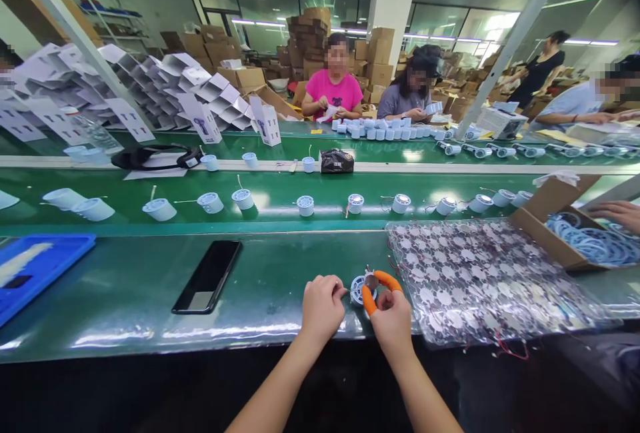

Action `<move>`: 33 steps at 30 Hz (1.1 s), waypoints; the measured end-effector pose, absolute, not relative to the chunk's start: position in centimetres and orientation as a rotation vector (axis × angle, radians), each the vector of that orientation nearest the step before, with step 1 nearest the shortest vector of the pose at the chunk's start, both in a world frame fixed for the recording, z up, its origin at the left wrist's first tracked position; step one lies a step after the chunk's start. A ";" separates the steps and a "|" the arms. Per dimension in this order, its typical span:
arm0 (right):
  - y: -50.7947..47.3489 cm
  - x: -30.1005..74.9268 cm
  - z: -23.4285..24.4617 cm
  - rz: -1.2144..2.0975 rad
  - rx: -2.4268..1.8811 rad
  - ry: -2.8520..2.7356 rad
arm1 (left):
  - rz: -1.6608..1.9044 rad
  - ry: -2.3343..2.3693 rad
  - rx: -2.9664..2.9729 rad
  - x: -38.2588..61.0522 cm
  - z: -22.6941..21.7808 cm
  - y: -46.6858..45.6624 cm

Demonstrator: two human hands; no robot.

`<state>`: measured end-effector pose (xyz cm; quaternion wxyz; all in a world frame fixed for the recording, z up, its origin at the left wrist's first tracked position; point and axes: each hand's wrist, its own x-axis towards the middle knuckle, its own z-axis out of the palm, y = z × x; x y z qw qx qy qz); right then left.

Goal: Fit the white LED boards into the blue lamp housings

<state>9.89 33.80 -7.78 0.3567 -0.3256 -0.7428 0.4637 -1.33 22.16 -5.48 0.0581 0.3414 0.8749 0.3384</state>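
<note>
Item: round white housing (pixel 359 292), lower centre of the frame, between the hands
Disc: silver disc (pixel 371 281), at the housing's upper edge
Right hand (pixel 393 323): clenched in a pinch on the disc, orange finger cots (pixel 383 279) on its fingers
Left hand (pixel 323 306): curled just beside the housing; its grip cannot be told
Bench: green bench (pixel 125 300), under the hands, with a phone (pixel 207 277) to the left
Right of hands: clear bag of round boards (pixel 493 280)
Middle of frame: green belt (pixel 280 183) carrying a row of white housings (pixel 305 205)
Far right: another person's hand (pixel 617 214) just above a cardboard box (pixel 545 233) of blue cables (pixel 593 243)
</note>
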 end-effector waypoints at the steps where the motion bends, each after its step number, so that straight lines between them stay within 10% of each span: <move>1: 33.9 10.0 -7.7 1.232 -0.825 -1.906 | 0.989 2.644 1.050 -1.7 -5.3 22.4; 14: 37.2 12.9 -1.5 1.361 -0.239 -2.106 | 1.465 2.063 1.470 -1.1 -0.8 22.0; 33: 40.6 11.1 -1.6 0.894 -0.100 -2.627 | 1.407 2.197 1.134 -1.0 -6.6 24.4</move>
